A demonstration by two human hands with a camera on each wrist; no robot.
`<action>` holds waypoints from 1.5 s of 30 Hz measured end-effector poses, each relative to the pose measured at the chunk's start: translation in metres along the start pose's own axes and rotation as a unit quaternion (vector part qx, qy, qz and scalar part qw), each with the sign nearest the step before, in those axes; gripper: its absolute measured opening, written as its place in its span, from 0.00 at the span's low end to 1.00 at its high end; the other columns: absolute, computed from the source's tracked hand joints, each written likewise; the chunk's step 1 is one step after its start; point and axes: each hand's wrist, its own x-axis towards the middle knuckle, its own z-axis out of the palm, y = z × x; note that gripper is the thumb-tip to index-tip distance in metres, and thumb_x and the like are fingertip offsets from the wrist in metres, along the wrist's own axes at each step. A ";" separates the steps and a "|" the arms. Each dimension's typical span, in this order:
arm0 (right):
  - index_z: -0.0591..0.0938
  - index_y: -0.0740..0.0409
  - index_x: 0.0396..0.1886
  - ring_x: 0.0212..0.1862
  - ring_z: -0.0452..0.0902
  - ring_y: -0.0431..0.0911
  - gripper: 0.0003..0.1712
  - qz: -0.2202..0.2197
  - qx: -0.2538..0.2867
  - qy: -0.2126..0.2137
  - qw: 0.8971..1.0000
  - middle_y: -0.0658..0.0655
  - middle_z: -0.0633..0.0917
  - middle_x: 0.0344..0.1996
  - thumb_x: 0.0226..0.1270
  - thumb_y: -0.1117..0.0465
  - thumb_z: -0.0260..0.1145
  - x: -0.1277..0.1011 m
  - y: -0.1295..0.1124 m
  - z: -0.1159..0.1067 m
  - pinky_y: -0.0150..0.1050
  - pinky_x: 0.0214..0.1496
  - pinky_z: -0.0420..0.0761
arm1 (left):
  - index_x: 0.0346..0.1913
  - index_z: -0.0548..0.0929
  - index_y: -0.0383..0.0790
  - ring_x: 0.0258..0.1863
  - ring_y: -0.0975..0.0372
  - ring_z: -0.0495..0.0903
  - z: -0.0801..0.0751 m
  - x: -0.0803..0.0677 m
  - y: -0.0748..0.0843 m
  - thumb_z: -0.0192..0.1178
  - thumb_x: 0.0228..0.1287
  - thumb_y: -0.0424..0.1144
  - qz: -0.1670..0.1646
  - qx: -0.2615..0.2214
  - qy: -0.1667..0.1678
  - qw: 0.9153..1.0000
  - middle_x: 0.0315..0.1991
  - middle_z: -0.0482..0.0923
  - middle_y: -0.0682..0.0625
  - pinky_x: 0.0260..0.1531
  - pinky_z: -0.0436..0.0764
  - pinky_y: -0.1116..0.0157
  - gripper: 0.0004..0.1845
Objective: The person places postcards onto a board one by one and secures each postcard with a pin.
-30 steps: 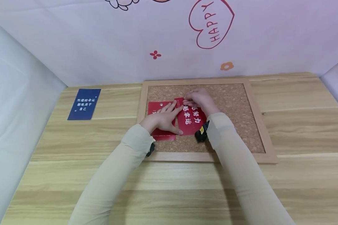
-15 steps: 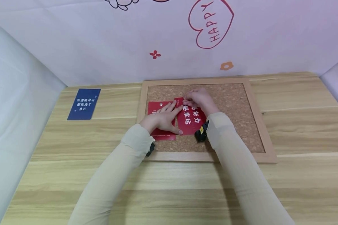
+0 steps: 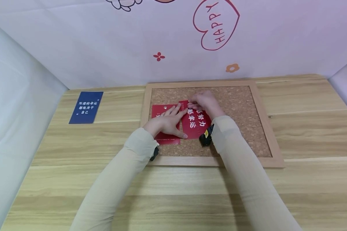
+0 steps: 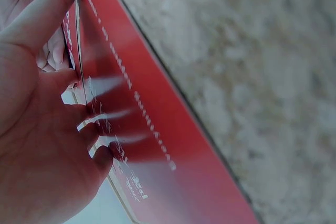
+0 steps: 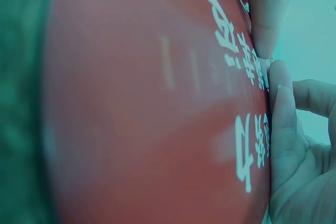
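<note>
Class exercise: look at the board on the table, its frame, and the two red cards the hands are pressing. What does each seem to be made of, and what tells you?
Board: probably cork, brown, speckled and matte.
Frame: looks like pale wood, smooth, with faint grain.
Red cards: seemingly thin coated card, flat, stiff-edged and printed in white; the left wrist view shows a slight sheen.

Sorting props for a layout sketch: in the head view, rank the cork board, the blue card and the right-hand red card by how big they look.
1. cork board, clearly largest.
2. and 3. blue card and right-hand red card: look alike, and hands hide part of the red one, so unranked.
</note>
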 end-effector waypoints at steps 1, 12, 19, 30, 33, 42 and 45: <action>0.77 0.70 0.54 0.20 0.80 0.34 0.18 0.000 0.002 0.001 1.000 0.46 0.81 0.17 0.70 0.63 0.56 0.000 0.000 0.000 0.23 0.28 0.79 | 0.77 0.37 0.52 0.77 0.52 0.28 0.000 0.000 0.000 0.61 0.59 0.58 0.000 0.000 0.000 1.000 0.78 0.23 0.48 0.76 0.40 0.50 0.53; 0.77 0.71 0.54 0.19 0.79 0.33 0.19 -0.003 -0.008 -0.001 1.000 0.46 0.81 0.14 0.69 0.62 0.57 0.000 0.001 -0.001 0.23 0.27 0.79 | 0.77 0.37 0.52 0.77 0.52 0.28 0.001 0.001 0.000 0.62 0.59 0.58 -0.001 -0.001 0.000 1.000 0.78 0.23 0.48 0.76 0.40 0.50 0.54; 0.77 0.71 0.54 0.19 0.79 0.34 0.19 0.006 -0.008 0.002 1.000 0.46 0.81 0.14 0.69 0.62 0.57 -0.001 0.000 -0.001 0.23 0.26 0.78 | 0.77 0.37 0.52 0.77 0.52 0.28 0.002 0.001 0.000 0.61 0.60 0.58 -0.002 0.002 0.000 1.000 0.78 0.23 0.48 0.76 0.39 0.50 0.53; 0.78 0.70 0.53 0.19 0.80 0.34 0.18 0.004 -0.013 0.006 1.000 0.46 0.81 0.14 0.69 0.63 0.57 -0.001 0.000 0.000 0.24 0.27 0.79 | 0.77 0.37 0.52 0.77 0.52 0.29 0.001 -0.001 0.001 0.61 0.59 0.58 -0.001 0.005 -0.001 1.000 0.78 0.23 0.48 0.76 0.40 0.50 0.54; 0.78 0.70 0.52 0.19 0.80 0.34 0.17 0.000 -0.014 0.006 1.000 0.46 0.81 0.14 0.69 0.63 0.57 -0.001 0.000 0.000 0.24 0.27 0.79 | 0.77 0.37 0.52 0.77 0.51 0.29 0.001 -0.001 0.000 0.61 0.59 0.58 -0.001 0.006 0.001 1.000 0.78 0.23 0.48 0.76 0.40 0.50 0.54; 0.77 0.71 0.52 0.19 0.80 0.34 0.18 -0.003 -0.015 0.006 1.000 0.46 0.81 0.15 0.69 0.63 0.57 0.000 0.001 0.000 0.24 0.27 0.79 | 0.77 0.37 0.52 0.77 0.52 0.28 0.000 0.000 0.001 0.62 0.59 0.58 -0.002 0.005 0.000 1.000 0.78 0.23 0.48 0.76 0.40 0.50 0.54; 0.77 0.71 0.51 0.19 0.80 0.34 0.17 -0.006 -0.016 0.008 1.000 0.46 0.81 0.15 0.69 0.63 0.57 -0.001 0.001 0.001 0.23 0.27 0.79 | 0.77 0.37 0.52 0.77 0.52 0.28 0.001 0.001 0.000 0.62 0.59 0.58 -0.003 0.004 0.000 1.000 0.78 0.23 0.48 0.76 0.40 0.50 0.54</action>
